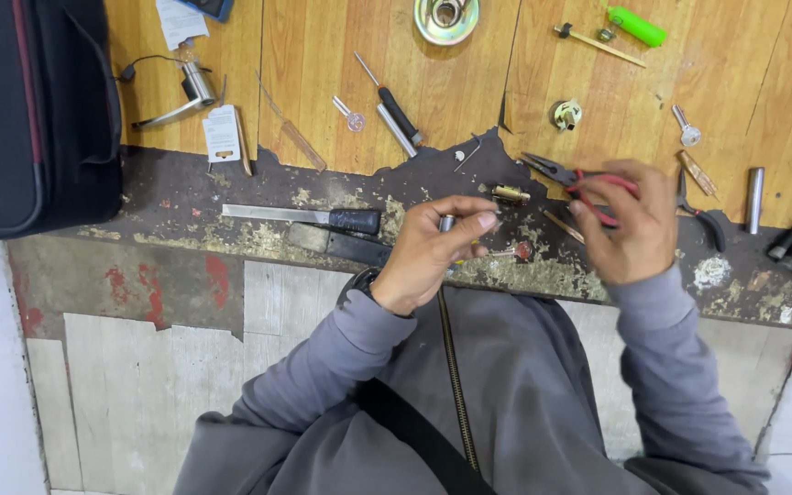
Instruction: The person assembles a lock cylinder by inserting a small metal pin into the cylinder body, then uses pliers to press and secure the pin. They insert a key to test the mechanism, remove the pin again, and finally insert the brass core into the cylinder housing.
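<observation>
Here, at mid-frame, the left hand [433, 247] pinches a small metal cylinder [447, 223] upright between its fingertips, while the right hand [630, 225], just right of it, grips red-handled pliers [572, 174] whose nose points up-left.

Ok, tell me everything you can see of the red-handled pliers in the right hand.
The red-handled needle-nose pliers have long, slim, dark metal jaws that taper to a point and red-coated handles. The right hand grips the handles, its fingers wrapped over them, so only part of the red shows. The tool lies nearly level above the worn dark edge of the wooden workbench, its tip aimed left and slightly away, toward a small brass lock cylinder. The jaws look closed, with nothing visible between them. They touch nothing else.
</observation>
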